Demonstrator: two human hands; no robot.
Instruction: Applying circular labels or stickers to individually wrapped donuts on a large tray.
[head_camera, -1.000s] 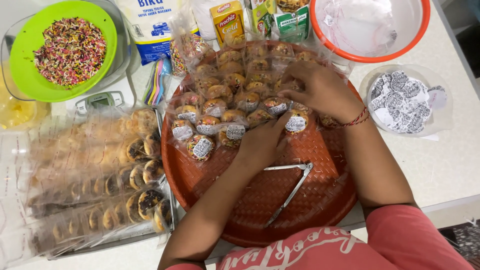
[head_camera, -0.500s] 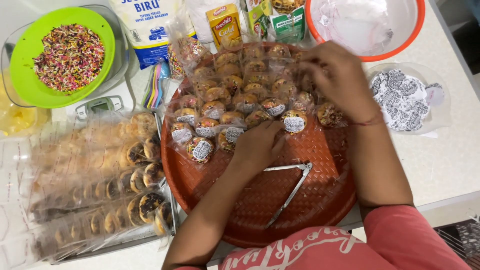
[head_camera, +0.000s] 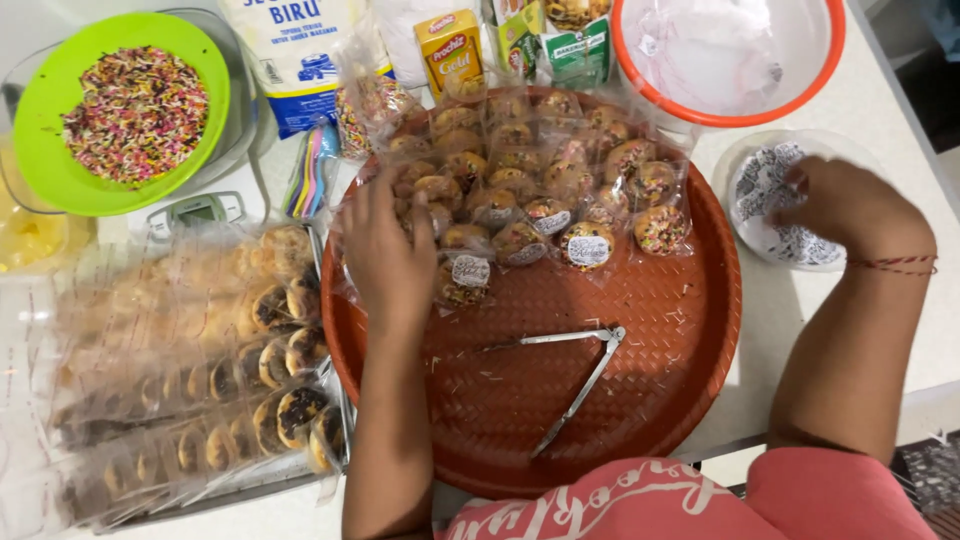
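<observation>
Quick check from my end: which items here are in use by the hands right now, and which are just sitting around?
In use:
left hand on the bagged cookies
right hand at the dish of round stickers
orange tray

Lying about:
metal tongs
green bowl of sprinkles
kitchen scale
white tub

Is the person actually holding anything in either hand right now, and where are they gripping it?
Nothing clearly gripped. The left hand rests on the clear-wrapped sprinkle cookies; the right hand touches the round stickers in a clear plastic dish.

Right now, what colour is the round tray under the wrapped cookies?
Reddish-orange, with a woven texture; the tray shows best in the head view.
</observation>
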